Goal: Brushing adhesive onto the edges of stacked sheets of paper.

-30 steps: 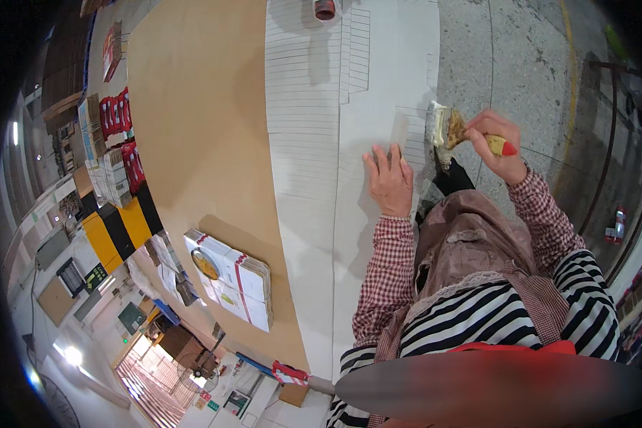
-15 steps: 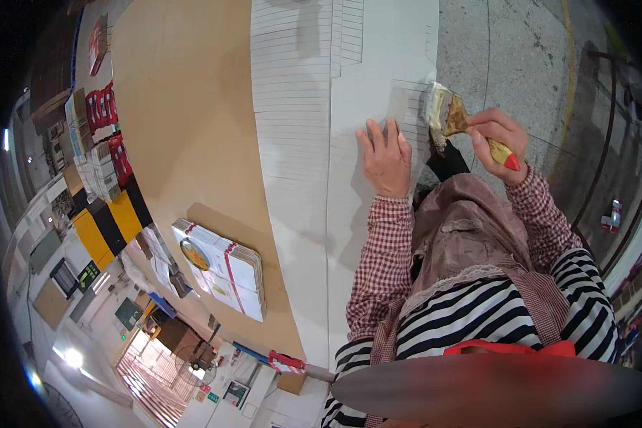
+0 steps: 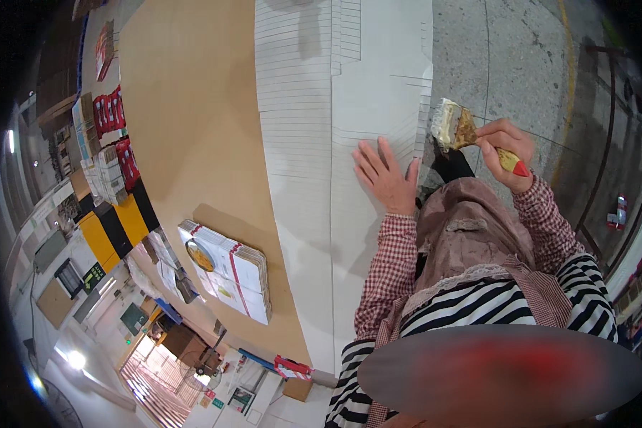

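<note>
Across the tan tabletop [image 3: 192, 107] lie layered white sheets [image 3: 299, 143], where my left hand [image 3: 389, 182] rests palm-down, empty, fingers spread, likely to steady them. Elbow bent, my right hand [image 3: 508, 153] grips the brush [image 3: 466, 128] by its handle, seemingly keeping its pale-coated bristles just beside the sheets' edge.

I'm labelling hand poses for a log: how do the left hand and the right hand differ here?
The left hand is palm-down with fingers extended; the right hand is curled around the handle of a brush. The left hand is over the white paper; the right hand is beyond its right edge. Both are bare, with checked sleeves at the wrists.
</note>
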Available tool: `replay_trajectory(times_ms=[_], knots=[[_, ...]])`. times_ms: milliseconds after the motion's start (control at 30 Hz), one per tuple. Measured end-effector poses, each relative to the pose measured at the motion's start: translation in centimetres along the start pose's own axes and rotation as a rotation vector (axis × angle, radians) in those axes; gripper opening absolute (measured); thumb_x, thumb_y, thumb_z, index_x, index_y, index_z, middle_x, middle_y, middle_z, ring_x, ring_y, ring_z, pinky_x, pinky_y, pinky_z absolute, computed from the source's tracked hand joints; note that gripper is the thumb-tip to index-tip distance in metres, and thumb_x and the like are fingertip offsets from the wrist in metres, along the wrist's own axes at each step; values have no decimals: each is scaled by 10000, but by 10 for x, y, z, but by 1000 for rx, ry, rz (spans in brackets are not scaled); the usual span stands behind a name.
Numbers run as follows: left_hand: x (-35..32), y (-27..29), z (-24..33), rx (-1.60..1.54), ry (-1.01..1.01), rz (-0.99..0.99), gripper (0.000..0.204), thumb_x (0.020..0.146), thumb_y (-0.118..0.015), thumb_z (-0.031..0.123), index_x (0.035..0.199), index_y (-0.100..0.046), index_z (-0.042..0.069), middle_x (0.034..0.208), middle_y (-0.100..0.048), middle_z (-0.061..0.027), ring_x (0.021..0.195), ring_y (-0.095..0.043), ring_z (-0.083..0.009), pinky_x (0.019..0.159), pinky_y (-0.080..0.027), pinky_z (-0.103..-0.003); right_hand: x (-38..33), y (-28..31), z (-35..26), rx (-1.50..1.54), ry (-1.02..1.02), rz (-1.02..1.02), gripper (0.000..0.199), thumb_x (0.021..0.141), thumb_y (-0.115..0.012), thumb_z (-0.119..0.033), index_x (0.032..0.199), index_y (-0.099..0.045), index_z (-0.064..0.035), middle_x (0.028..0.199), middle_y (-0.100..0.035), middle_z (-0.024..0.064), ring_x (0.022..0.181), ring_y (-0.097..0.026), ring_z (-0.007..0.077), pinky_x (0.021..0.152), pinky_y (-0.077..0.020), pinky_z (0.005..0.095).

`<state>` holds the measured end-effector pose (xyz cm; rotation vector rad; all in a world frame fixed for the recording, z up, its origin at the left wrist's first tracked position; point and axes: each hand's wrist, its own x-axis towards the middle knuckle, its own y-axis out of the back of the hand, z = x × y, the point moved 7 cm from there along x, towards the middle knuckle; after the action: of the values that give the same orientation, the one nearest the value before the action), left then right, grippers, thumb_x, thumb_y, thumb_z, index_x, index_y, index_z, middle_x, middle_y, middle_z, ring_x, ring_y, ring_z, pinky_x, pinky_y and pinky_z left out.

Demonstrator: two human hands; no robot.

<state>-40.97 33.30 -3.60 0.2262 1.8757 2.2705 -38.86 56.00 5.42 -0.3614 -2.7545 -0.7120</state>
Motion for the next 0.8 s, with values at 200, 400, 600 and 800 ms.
replay_trajectory(times_ms=[200, 400, 600, 800], knots=[[8, 3, -12, -19, -140, -7, 590, 874, -535, 399, 1350, -440, 64, 1388, -357, -283, 1256, -333, -515, 1027, -338, -524, 5, -24, -1, 13, 24, -6, 48, 747, -656, -19, 741, -610, -5, 810, -634, 100, 645, -614, 208, 569, -484, 292], [11, 6, -16, -31, -165, -17, 435, 914, -480, 334, 1287, -522, 113, 1307, -456, -270, 1138, -457, -519, 880, -476, -490, -22, -38, -5, 81, 9, -124, 59, 723, -661, -2, 738, -605, -5, 810, -626, 97, 691, -622, 223, 597, -488, 300], [11, 6, -11, -9, -182, -5, 435, 905, -496, 323, 1288, -521, 119, 1304, -460, -264, 1143, -464, -503, 843, -502, -458, -22, -37, -4, 43, 16, -42, 60, 718, -654, -8, 730, -595, -4, 788, -621, 101, 663, -612, 232, 581, -480, 308], [4, 5, -8, -27, -152, 4, 578, 850, -588, 350, 1350, -446, 98, 1390, -369, -258, 1241, -368, -500, 943, -438, -480, -10, 0, -11, 152, -90, 25, 69, 745, -650, -39, 718, -599, 0, 774, -610, 94, 693, -600, 210, 599, -459, 284]])
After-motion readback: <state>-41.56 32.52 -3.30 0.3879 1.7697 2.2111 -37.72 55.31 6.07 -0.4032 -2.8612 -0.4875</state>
